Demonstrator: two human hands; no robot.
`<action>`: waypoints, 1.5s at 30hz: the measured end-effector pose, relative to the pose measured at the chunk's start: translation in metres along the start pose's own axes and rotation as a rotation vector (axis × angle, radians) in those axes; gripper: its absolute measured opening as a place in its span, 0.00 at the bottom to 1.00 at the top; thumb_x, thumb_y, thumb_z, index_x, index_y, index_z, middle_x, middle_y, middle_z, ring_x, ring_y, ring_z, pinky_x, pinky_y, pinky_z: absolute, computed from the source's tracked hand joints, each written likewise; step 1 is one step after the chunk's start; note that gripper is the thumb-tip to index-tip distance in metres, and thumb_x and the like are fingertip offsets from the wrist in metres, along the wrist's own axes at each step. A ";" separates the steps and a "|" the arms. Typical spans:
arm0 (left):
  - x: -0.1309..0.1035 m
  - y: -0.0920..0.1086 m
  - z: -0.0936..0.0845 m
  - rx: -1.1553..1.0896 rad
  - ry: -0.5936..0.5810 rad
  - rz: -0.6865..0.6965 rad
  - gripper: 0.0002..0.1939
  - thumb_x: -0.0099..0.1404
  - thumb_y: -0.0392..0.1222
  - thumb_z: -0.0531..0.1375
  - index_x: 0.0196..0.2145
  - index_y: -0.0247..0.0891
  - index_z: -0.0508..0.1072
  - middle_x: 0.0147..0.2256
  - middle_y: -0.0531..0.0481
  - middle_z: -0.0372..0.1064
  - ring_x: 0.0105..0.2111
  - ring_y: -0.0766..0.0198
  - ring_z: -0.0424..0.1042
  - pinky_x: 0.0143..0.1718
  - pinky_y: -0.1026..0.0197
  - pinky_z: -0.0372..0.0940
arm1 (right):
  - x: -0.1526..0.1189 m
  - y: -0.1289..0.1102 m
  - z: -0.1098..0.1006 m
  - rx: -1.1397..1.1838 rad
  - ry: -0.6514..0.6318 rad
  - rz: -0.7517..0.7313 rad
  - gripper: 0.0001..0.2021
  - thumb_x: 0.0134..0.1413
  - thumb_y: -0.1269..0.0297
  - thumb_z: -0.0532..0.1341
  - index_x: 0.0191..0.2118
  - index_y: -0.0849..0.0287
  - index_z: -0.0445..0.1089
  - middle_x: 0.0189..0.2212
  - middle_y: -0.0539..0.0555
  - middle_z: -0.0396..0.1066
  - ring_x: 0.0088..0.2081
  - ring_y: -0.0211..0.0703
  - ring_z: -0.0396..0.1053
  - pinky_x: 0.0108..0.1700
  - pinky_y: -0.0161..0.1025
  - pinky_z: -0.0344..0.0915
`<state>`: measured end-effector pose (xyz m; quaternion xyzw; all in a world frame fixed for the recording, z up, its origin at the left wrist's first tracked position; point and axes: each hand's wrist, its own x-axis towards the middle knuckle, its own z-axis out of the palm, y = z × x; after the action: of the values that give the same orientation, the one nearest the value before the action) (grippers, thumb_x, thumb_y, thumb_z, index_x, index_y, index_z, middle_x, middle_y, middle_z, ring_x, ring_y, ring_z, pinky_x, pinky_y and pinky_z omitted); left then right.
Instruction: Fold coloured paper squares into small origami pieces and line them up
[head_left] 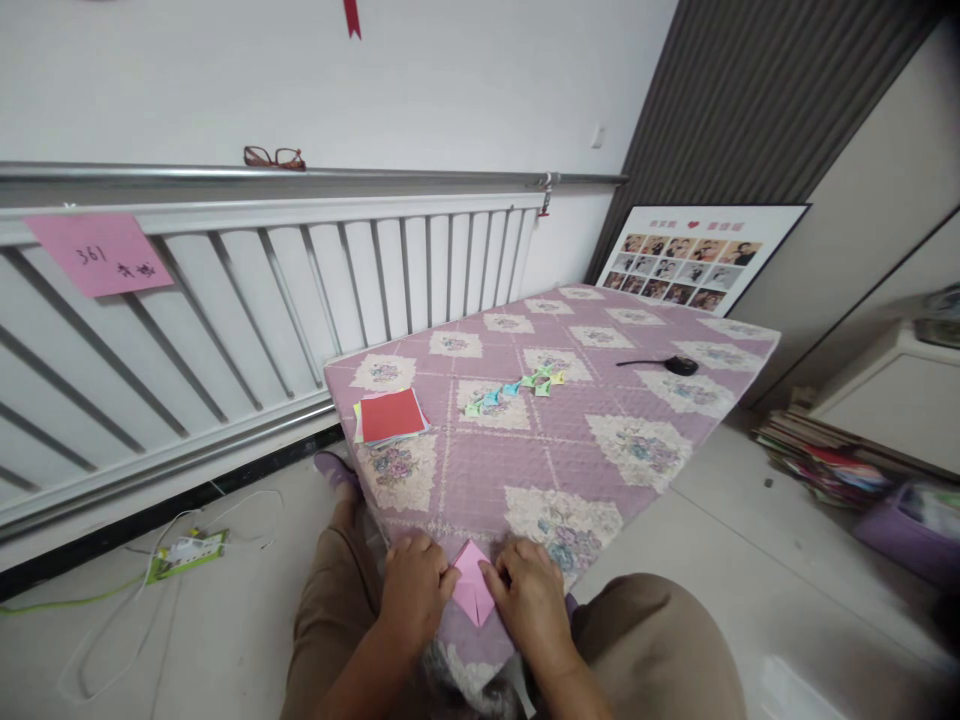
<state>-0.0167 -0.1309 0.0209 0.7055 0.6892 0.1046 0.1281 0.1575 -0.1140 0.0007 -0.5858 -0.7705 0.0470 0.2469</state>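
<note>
A piece of pink origami paper [473, 590], folded into a narrow diamond with a slit at its near point, lies at the table's near corner. My left hand [415, 582] is closed, with its thumb on the paper's left edge. From the other side, my right hand [527, 588] has its thumb and curled fingers at the right edge. Some fingertips of both hands are hidden. Farther up the cloth sits a row of small folded paper pieces [513, 389] in green, blue and yellow. To their left is a stack of square paper sheets [392, 416], red on top.
The table wears a purple floral cloth [495, 470]. A white radiator [420, 275] runs along its left, with glasses [274, 158] on the pipe above. A black object with a strap [680, 366] lies at right. A power strip [187, 553] with cables is on the floor.
</note>
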 end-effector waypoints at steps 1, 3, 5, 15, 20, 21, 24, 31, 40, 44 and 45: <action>0.000 0.000 0.000 -0.001 0.005 0.001 0.09 0.63 0.44 0.56 0.28 0.39 0.71 0.36 0.48 0.68 0.40 0.55 0.64 0.41 0.54 0.53 | 0.000 0.000 0.000 0.005 0.004 0.000 0.10 0.53 0.60 0.61 0.25 0.56 0.64 0.28 0.51 0.65 0.35 0.46 0.62 0.38 0.41 0.54; -0.001 0.000 0.002 -0.020 0.021 -0.008 0.07 0.63 0.42 0.56 0.30 0.39 0.71 0.36 0.48 0.68 0.40 0.55 0.63 0.41 0.54 0.54 | -0.001 0.000 0.000 0.020 0.023 -0.001 0.08 0.53 0.61 0.60 0.26 0.56 0.64 0.28 0.51 0.65 0.36 0.46 0.62 0.38 0.41 0.54; -0.002 -0.001 0.003 -0.045 0.045 0.005 0.05 0.64 0.40 0.55 0.33 0.39 0.71 0.37 0.49 0.68 0.41 0.56 0.63 0.43 0.54 0.54 | -0.002 0.000 0.001 0.035 0.042 0.003 0.06 0.53 0.63 0.59 0.27 0.55 0.64 0.29 0.51 0.66 0.36 0.46 0.63 0.38 0.41 0.55; -0.001 -0.005 0.013 -0.044 -0.016 0.432 0.10 0.68 0.37 0.54 0.43 0.46 0.72 0.46 0.54 0.69 0.46 0.60 0.61 0.48 0.55 0.52 | -0.006 0.009 0.004 0.167 0.023 -0.047 0.11 0.53 0.73 0.54 0.39 0.54 0.70 0.39 0.54 0.70 0.44 0.48 0.64 0.44 0.46 0.58; 0.000 -0.011 0.011 -0.132 -0.047 0.420 0.13 0.67 0.36 0.53 0.45 0.47 0.72 0.48 0.54 0.69 0.47 0.60 0.61 0.48 0.56 0.53 | -0.013 0.010 -0.001 0.281 -0.072 -0.189 0.22 0.50 0.77 0.52 0.50 0.52 0.67 0.43 0.54 0.70 0.46 0.46 0.65 0.50 0.47 0.59; -0.001 -0.012 0.009 -0.153 -0.058 0.422 0.14 0.66 0.35 0.52 0.46 0.47 0.72 0.48 0.54 0.69 0.47 0.60 0.61 0.49 0.56 0.53 | -0.014 0.010 -0.002 0.293 -0.108 -0.199 0.23 0.50 0.78 0.52 0.50 0.51 0.67 0.43 0.53 0.71 0.46 0.46 0.65 0.50 0.47 0.59; -0.003 -0.015 -0.001 -0.199 -0.101 0.474 0.18 0.61 0.37 0.56 0.49 0.46 0.69 0.50 0.53 0.66 0.49 0.59 0.60 0.52 0.56 0.52 | -0.015 0.010 -0.005 0.319 -0.156 -0.202 0.25 0.48 0.78 0.52 0.51 0.50 0.67 0.44 0.53 0.71 0.47 0.46 0.66 0.51 0.47 0.60; -0.004 -0.017 -0.007 -0.192 -0.141 0.500 0.25 0.56 0.37 0.57 0.53 0.45 0.66 0.52 0.51 0.64 0.51 0.57 0.59 0.54 0.55 0.51 | -0.012 0.013 -0.008 0.339 -0.143 -0.194 0.25 0.49 0.78 0.51 0.51 0.50 0.68 0.43 0.53 0.72 0.46 0.45 0.67 0.49 0.46 0.62; -0.002 -0.017 0.000 -0.199 -0.066 0.485 0.17 0.61 0.34 0.54 0.47 0.45 0.70 0.49 0.53 0.68 0.49 0.60 0.61 0.53 0.55 0.53 | -0.015 0.014 -0.019 0.370 -0.265 -0.227 0.22 0.50 0.53 0.63 0.51 0.51 0.67 0.48 0.56 0.68 0.52 0.50 0.63 0.54 0.48 0.58; -0.001 -0.017 0.000 -0.209 -0.077 0.481 0.14 0.64 0.36 0.53 0.46 0.44 0.71 0.48 0.52 0.68 0.49 0.60 0.62 0.52 0.55 0.54 | -0.017 0.013 -0.019 0.350 -0.268 -0.215 0.22 0.46 0.54 0.66 0.49 0.51 0.68 0.48 0.56 0.67 0.52 0.52 0.62 0.54 0.49 0.57; -0.001 -0.017 0.000 -0.219 -0.076 0.478 0.14 0.65 0.37 0.52 0.46 0.44 0.71 0.48 0.51 0.68 0.49 0.60 0.62 0.52 0.55 0.54 | -0.017 0.012 -0.020 0.345 -0.261 -0.210 0.21 0.46 0.56 0.66 0.48 0.51 0.69 0.48 0.56 0.67 0.51 0.52 0.63 0.54 0.49 0.57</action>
<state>-0.0327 -0.1311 0.0153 0.8335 0.4822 0.1795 0.2011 0.1799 -0.1300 0.0079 -0.4404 -0.8331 0.2274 0.2453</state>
